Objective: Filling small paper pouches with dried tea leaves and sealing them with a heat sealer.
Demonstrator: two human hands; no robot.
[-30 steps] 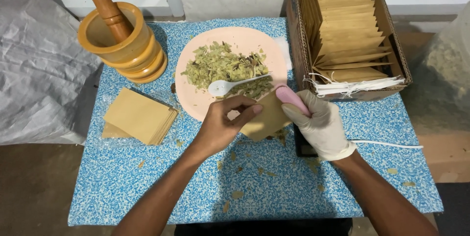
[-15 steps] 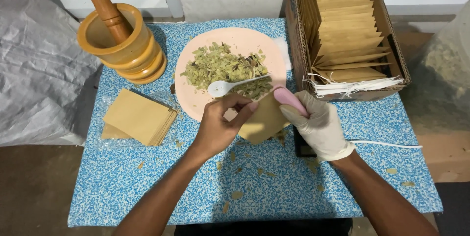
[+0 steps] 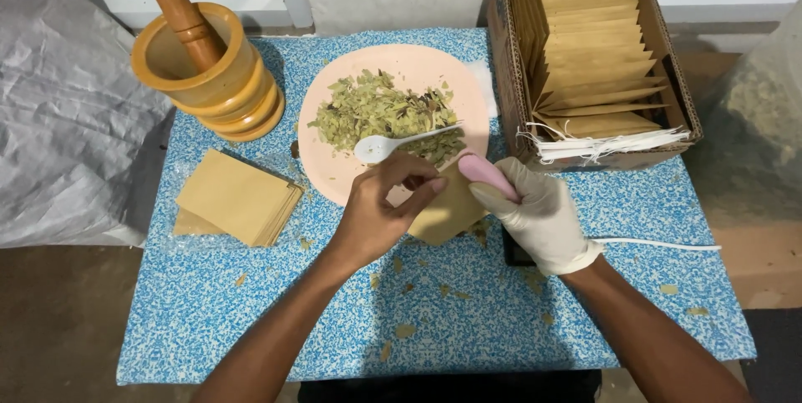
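Note:
My bare left hand [image 3: 380, 211] pinches the upper edge of a small tan paper pouch [image 3: 447, 209] held just above the blue patterned tabletop [image 3: 468, 319]. My right hand [image 3: 539, 215], in a white glove, grips a pink handheld tool [image 3: 484, 174] whose tip rests against the pouch's top right corner. Right behind the pouch lies a pink plate [image 3: 334, 177] with a heap of crushed dried leaves [image 3: 380, 111] and a white plastic spoon [image 3: 393, 144] on it.
A stack of empty tan pouches [image 3: 236, 198] lies at the left. A wooden mortar with pestle [image 3: 209, 69] stands back left. A cardboard box [image 3: 681, 90] of filled pouches sits back right. A white cord [image 3: 660, 244] trails right. Grey plastic sheeting [image 3: 67, 102] lies far left.
Both hands and the pouch have shifted slightly left and toward the plate. The pink tool has moved with them.

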